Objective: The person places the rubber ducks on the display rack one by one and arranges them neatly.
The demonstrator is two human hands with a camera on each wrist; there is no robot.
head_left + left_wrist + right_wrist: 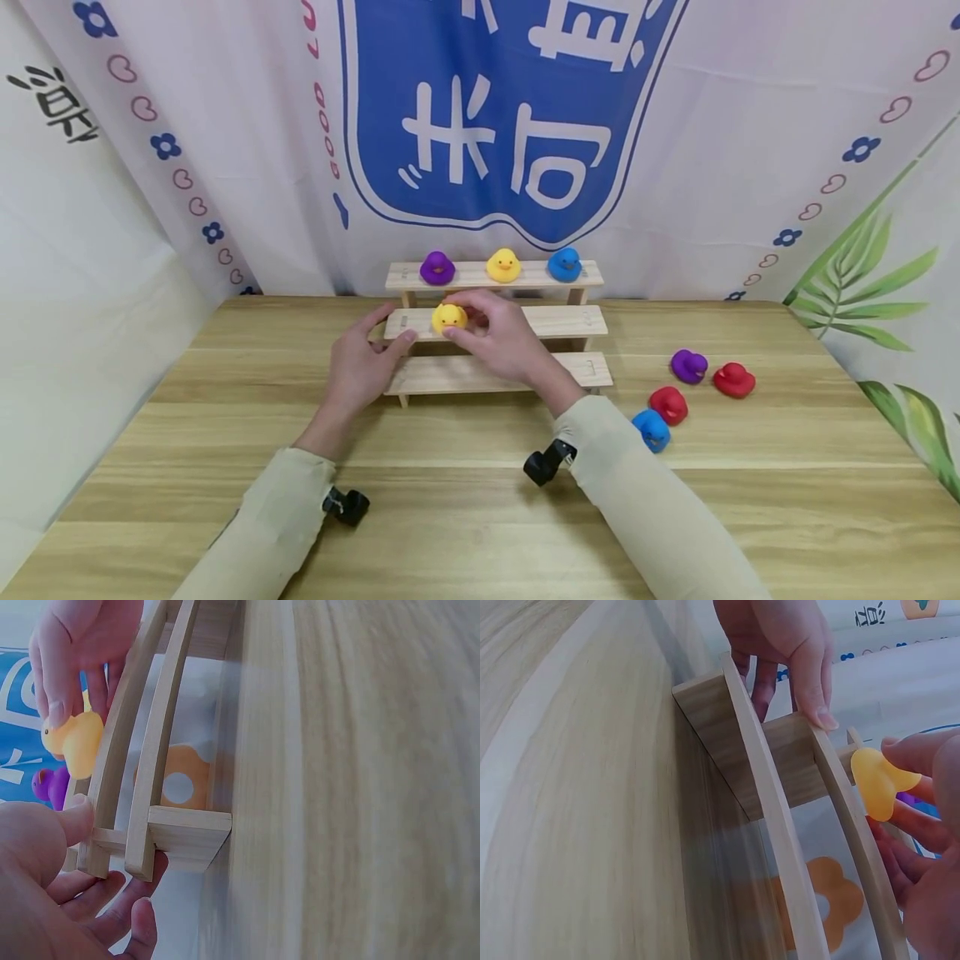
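Note:
A three-step wooden display stand (491,375) stands on the table. My left hand (360,358) grips the left end of its middle step; in the left wrist view the thumb lies on top and the other fingers reach beneath. Between the thumb and fingers of my right hand (498,333) is a yellow rubber duck (449,318), held at the left part of the middle step. Whether that duck's base touches the wood I cannot tell. Along the top step sit a purple duck (437,268), another yellow duck (503,266) and a blue duck (565,265).
To the right of the stand, loose on the table (465,500), lie a purple duck (688,366), two red ducks (734,380) and a blue duck (652,430). A printed curtain (285,167) hangs behind the stand.

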